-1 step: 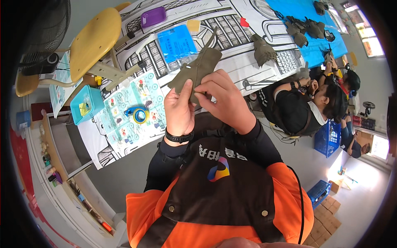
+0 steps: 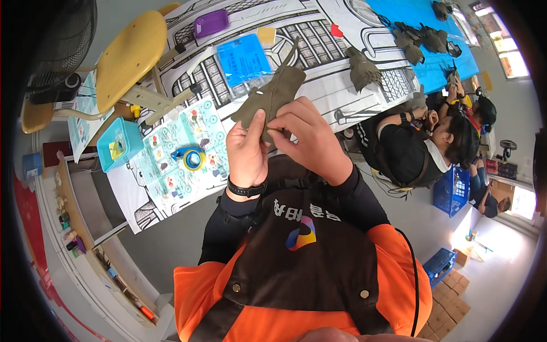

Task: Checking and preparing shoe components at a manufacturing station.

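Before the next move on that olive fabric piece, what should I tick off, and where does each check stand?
1. Both hands on the piece: ok. The left hand and the right hand pinch the olive fabric piece at its lower end.
2. Piece lifted off the table: ok, it is held up above the printed covering.
3. Grip firmness: cannot tell; the fingertips overlap the fabric.
4. Tape roll within view: ok, it lies on the table to the left of the hands.
5. Blue packet apart from the piece: cannot tell; the fabric overlaps its edge in this view.
6. Neighbouring person apart from the hands: ok.
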A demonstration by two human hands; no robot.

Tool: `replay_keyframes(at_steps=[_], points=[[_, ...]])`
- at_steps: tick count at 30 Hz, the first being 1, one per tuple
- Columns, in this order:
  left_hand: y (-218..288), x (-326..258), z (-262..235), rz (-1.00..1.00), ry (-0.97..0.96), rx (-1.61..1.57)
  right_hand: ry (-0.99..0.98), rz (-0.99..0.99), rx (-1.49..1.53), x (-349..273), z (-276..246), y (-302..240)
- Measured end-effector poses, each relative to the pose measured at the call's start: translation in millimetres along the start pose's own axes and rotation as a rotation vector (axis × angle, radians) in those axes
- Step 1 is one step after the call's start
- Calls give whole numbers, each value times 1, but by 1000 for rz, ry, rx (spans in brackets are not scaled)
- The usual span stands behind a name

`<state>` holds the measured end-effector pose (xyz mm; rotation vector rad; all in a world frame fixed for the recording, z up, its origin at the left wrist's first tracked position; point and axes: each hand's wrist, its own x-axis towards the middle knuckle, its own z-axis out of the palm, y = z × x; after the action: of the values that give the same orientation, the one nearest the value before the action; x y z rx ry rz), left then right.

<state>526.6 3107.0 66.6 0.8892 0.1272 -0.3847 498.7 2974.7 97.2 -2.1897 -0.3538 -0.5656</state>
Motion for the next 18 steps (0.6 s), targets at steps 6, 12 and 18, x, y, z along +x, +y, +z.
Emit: replay_keyframes(at_steps=[6,12,18], points=[[2,-3,5,21,8,37,90,56,28,3,-1,-2],[1,-11,7,13,16,12,155,107,40,1,0,-3],[-1,-6,-2,18,-6,14,25,2,-9,-7,2,-6]])
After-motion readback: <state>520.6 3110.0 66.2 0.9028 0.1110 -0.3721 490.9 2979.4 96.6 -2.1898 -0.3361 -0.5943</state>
